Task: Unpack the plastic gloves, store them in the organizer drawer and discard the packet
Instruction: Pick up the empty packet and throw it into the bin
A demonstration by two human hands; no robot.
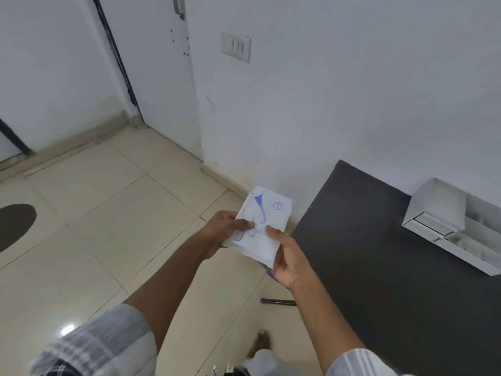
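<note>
A flat white packet [264, 221] with blue print is held in front of me over the floor, just left of the dark table. My left hand [226, 230] grips its left edge, thumb on top. My right hand [287, 257] pinches its lower right part, thumb on the printed face. The white organizer [436, 210] with small drawers stands on the dark table [379, 267] at the right, against the wall. Whether any of its drawers is pulled out I cannot tell. No loose gloves show.
Beige floor tiles [108, 226] spread to the left, with a dark oval mat [13, 226] at the left edge. A white door and a wall switch plate [235, 46] stand ahead. A dark table leg [279, 302] shows below my right hand.
</note>
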